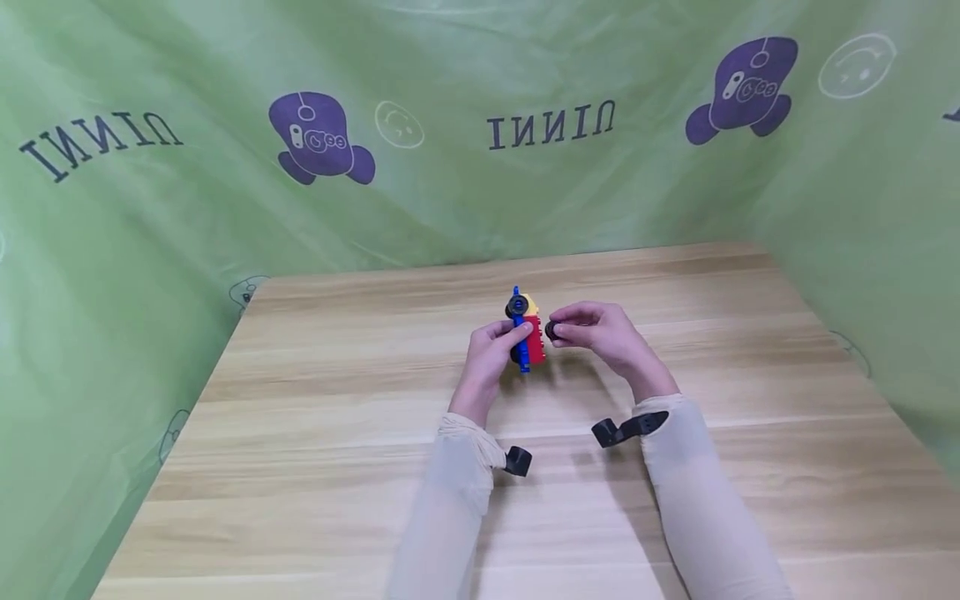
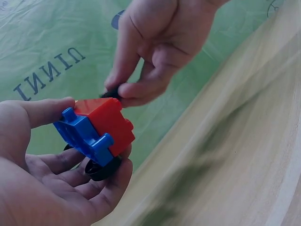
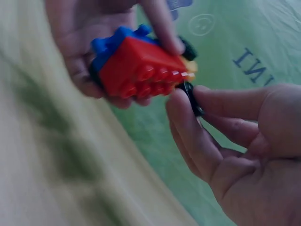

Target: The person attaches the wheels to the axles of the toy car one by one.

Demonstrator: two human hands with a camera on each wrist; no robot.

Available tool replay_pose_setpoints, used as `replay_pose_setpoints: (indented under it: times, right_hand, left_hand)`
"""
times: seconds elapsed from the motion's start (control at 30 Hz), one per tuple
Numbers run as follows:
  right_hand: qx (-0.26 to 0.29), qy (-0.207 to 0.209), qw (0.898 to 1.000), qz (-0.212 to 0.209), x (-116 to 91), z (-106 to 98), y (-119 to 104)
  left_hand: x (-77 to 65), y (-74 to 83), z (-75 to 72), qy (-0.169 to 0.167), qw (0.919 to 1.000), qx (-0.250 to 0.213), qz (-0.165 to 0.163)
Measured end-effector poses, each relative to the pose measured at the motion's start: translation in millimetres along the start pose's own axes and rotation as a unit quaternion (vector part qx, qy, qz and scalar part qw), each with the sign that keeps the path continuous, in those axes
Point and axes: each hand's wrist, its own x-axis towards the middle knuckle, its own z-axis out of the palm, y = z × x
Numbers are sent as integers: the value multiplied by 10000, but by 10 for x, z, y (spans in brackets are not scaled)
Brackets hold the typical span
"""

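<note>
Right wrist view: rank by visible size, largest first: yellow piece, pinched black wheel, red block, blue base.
1. Red block
2. Blue base
3. Black wheel, pinched, nearly edge-on
4. Yellow piece, only a small part showing

Pinched wheel (image 3: 192, 99) — partly covered; sleeves (image 1: 712, 508) — cut off below.

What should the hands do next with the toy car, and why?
Perhaps the left hand should turn the toy car so its blue base faces the right hand. That hand pinches a black piece that looks like a wheel, but the red studs point toward it, while a mounted wheel sits at the blue base.
</note>
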Motion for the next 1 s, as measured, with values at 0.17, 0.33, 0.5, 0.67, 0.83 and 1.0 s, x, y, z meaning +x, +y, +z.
replay_pose_setpoints:
  times: [0.17,0.33,0.5,0.67,0.83,1.0]
  right_hand:
    - [301,-314,9990,-44,-27,11,-46]
    - [-212,-380,9989,-168,-33,48,-64]
    - [-299,-381,9986,-218,-13,114,-58]
    - [-391,-269,9985,-286,-8,159,-77]
    - [-674,-255,9968,-353,-27,208,-106]
    - [-845,-226,9954,-380,-32,223,-111]
  left_hand:
    - [-2,12,-16,53,9999,-107,8]
    - [1,12,-3,128,9997,-198,-29]
    - [19,2,5,215,9993,-319,-24]
    - [27,18,26,223,9991,-354,76]
    - [19,15,37,307,9987,-383,130]
    - [14,-3,47,427,9982,-407,92]
